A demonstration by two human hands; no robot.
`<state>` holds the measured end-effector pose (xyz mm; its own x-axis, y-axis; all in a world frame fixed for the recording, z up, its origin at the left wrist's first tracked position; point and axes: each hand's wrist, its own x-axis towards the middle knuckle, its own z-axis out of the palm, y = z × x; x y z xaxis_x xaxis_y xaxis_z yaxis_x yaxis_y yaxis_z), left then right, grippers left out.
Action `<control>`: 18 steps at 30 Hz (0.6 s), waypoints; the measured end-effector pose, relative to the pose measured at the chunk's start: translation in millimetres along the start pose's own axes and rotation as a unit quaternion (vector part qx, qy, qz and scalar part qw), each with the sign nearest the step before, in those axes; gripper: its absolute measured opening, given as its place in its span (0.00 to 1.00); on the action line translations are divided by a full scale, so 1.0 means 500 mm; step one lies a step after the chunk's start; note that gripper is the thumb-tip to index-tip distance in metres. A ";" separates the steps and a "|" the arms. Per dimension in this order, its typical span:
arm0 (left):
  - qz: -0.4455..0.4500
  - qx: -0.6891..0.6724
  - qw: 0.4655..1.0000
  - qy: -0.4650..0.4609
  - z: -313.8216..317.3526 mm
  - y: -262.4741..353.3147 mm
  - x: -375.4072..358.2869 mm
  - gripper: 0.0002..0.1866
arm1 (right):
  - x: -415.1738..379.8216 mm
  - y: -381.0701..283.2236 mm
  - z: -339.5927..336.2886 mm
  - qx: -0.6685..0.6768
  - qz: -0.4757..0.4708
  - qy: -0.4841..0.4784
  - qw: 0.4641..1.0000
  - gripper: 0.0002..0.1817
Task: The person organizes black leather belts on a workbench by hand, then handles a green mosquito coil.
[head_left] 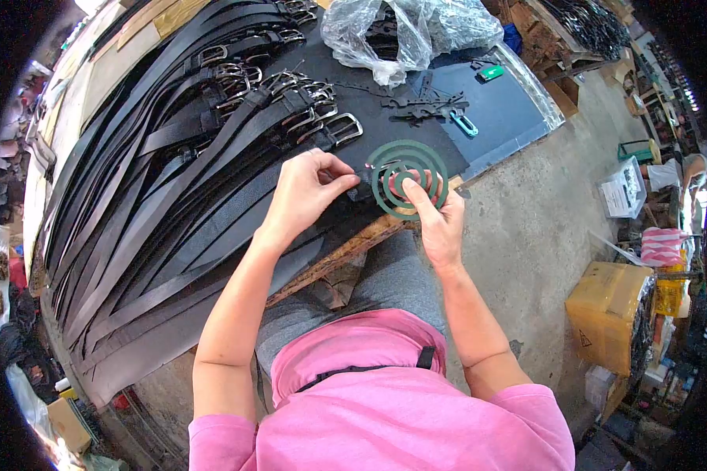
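My right hand (441,228) grips a green mosquito coil (379,191), its thumb pressed on the middle of the spiral and its fingers behind. The coil is held up over the front edge of the table. Just left of it, my left hand (302,192) is closed in a pinch, fingertips close to the coil's outer ring. Whatever lies between those fingertips is dark and too small to make out. Beyond my left hand lies a pile of black belts (188,157) with silver buckles (342,129).
Thin black pieces (424,104), a blue carabiner-like clip (463,123) and a small green object (491,73) lie on the dark table surface (504,118). Clear plastic bags (401,39) sit at the back. A cardboard box (609,314) stands on the floor at right.
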<state>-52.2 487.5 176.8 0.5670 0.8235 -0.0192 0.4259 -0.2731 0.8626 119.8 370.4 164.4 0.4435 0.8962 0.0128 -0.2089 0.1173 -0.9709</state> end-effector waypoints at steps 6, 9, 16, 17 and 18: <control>0.040 0.056 0.994 0.087 0.010 0.007 -0.015 0.07 | 0.015 0.028 -0.002 -0.129 -0.059 -0.004 0.990 0.07; 0.036 0.037 0.994 0.097 0.006 0.008 -0.025 0.07 | 0.016 0.016 0.005 -0.152 -0.049 0.003 0.987 0.07; 0.062 0.041 0.992 0.104 0.013 0.008 -0.029 0.07 | 0.026 -0.012 0.007 -0.261 -0.101 -0.046 0.959 0.07; 0.061 0.039 0.992 0.104 0.014 0.009 -0.030 0.07 | 0.027 -0.017 0.005 -0.274 -0.101 -0.057 0.955 0.07; 0.061 0.035 0.992 0.105 0.015 0.008 -0.031 0.07 | 0.028 -0.020 0.004 -0.287 -0.101 -0.069 0.950 0.08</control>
<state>-53.9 470.2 176.5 0.4609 0.8654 0.1963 0.4147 -0.4057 0.8145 126.4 382.7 174.9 0.2977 0.9324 0.2051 0.3954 0.0751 -0.9154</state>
